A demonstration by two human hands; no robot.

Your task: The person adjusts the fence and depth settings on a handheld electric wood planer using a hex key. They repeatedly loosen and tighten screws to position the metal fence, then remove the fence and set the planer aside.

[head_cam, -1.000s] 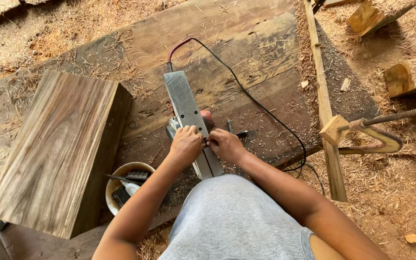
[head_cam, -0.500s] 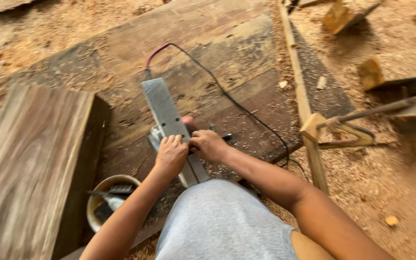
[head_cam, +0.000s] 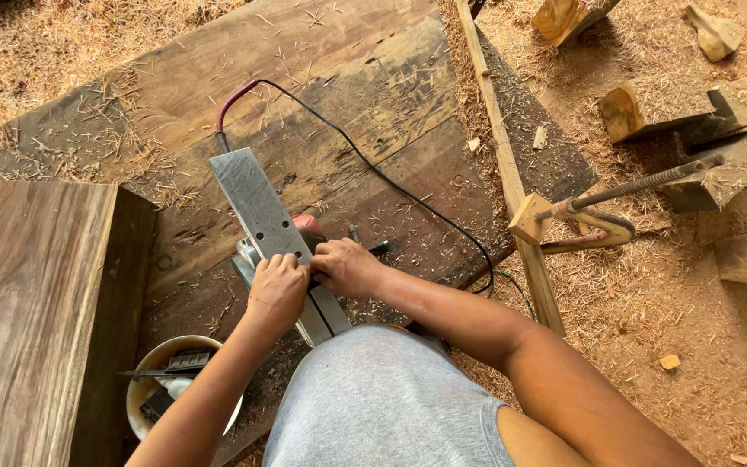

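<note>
An electric planer (head_cam: pixel 261 207) lies upside down on a worn wooden board (head_cam: pixel 365 104), its flat metal sole facing up and its black cord (head_cam: pixel 391 182) trailing away. My left hand (head_cam: pixel 277 290) presses on the planer's middle, fingers curled over the blade area. My right hand (head_cam: pixel 345 265) grips something small at the same spot, right beside the left hand; what it holds is hidden. A dark tool (head_cam: pixel 378 247) lies on the board just right of my hands.
A thick wooden block (head_cam: pixel 28 320) stands at the left. A white bowl (head_cam: pixel 144 389) with small parts sits below it. A clamp (head_cam: pixel 616 212) on a thin wooden strip (head_cam: pixel 512 199), offcuts (head_cam: pixel 641 108) and sawdust lie to the right.
The view has shifted a little; the block has slid toward the left edge of the picture. Both hands stay on the planer's middle with only small finger movements.
</note>
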